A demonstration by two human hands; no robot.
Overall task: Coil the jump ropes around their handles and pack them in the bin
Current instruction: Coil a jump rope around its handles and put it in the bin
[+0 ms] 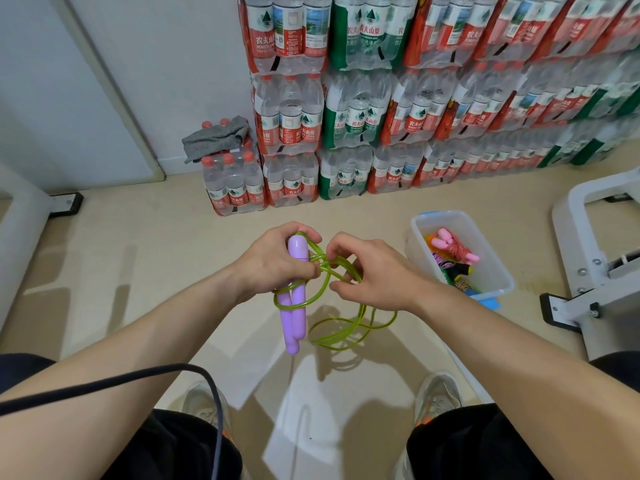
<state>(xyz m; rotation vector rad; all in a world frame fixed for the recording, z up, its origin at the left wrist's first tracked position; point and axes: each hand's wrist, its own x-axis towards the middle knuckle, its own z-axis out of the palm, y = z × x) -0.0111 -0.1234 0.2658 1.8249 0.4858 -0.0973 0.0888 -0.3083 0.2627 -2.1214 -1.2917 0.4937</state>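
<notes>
Coiling is partly done: left hand (277,263) grips both purple handles (295,306), right hand (372,275) pinches the green rope (346,329), much still hanging loose, while the bin (498,271) nearby already holds other ropes.

You hold two purple handles (295,299) upright, green rope (341,329) looped around, dangling; clear bin (498,271) right, holding coiled ropes.
</notes>
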